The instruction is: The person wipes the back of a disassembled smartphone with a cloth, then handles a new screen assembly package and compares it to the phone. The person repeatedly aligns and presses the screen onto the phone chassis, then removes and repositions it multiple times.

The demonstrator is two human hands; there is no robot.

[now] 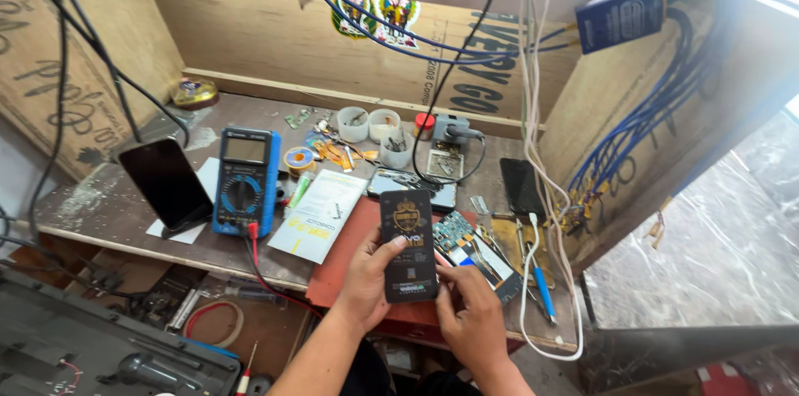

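Observation:
My left hand holds a black phone-sized panel with a printed film on its face, thumb across its left side. At the panel's lower right corner, the fingertips of my right hand pinch its edge. I hold the panel upright over a red mat on the wooden bench. Just to the right of it an opened phone with bare circuit boards lies on the mat.
A blue multimeter and a dark phone sit at the left. A white card lies beside the mat. Small white cups of parts stand at the back. Tweezers and a blue-handled tool lie right. Cables hang overhead.

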